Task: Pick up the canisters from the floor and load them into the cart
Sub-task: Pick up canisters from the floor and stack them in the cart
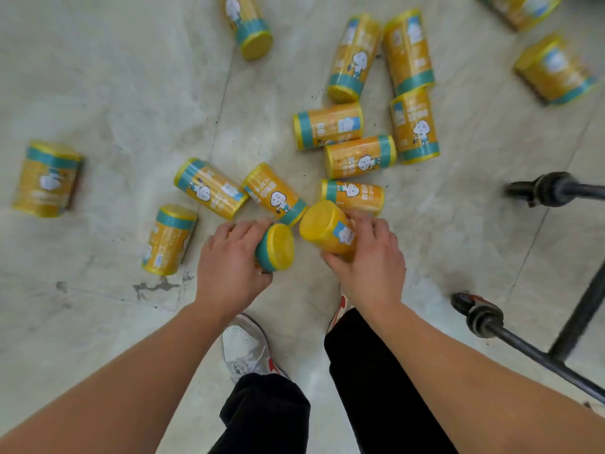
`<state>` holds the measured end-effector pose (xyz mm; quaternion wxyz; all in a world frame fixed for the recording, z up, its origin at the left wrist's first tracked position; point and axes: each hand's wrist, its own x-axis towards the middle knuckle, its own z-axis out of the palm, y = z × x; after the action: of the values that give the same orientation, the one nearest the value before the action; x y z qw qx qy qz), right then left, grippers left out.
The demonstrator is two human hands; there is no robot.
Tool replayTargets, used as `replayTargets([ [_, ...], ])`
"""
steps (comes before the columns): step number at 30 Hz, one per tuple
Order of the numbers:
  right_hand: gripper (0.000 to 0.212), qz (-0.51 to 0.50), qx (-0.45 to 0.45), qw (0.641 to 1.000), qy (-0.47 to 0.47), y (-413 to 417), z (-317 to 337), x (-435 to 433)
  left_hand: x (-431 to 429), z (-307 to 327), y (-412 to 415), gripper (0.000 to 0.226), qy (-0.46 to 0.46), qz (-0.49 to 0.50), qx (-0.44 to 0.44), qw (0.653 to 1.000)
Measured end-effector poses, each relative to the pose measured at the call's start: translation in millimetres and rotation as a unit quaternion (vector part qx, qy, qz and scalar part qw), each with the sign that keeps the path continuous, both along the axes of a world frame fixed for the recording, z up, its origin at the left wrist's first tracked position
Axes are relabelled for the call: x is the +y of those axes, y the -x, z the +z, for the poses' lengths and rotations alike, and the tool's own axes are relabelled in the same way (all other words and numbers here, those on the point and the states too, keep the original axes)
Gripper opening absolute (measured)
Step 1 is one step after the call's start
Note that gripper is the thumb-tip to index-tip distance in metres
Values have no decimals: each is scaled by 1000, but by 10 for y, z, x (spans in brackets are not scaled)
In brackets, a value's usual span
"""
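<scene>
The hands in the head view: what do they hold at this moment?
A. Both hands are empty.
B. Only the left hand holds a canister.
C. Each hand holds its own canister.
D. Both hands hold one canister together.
C: the left hand grips the canister with the teal band, and the right hand grips the canister with the plain yellow end.

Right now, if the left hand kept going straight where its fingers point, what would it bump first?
Probably the lying canister just beyond the left hand, which grips a second canister; depth is unclear, so it might pass above.
</scene>
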<state>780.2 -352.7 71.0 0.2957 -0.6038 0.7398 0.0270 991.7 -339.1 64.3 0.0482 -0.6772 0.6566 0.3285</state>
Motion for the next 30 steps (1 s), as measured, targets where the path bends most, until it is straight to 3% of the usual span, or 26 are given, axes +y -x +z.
replayTargets([
  [3,74,-93,-80,992,19,-22,910,-114,-140,831,112,83,-13,145,150,978],
  [7,72,-199,-169,962,77,25,2232,-248,-401,2140,298,76,13,252,265,931],
  [13,68,-280,-263,902,198,393,4162,-382,-779,4199,793,72,71,247,355,899],
  [17,64,-279,-290,877,261,941,5246,-320,-895,5163,1348,67,81,218,421,877],
  [24,61,-339,-245,857,301,2402,6029,-16,-777,5908,2940,50,82,141,473,866],
  [27,61,-360,-216,860,290,3166,6060,129,-660,5928,3726,42,81,111,463,876],
  [30,60,-374,-160,884,232,3900,5917,276,-542,5766,4472,47,64,80,404,909],
])
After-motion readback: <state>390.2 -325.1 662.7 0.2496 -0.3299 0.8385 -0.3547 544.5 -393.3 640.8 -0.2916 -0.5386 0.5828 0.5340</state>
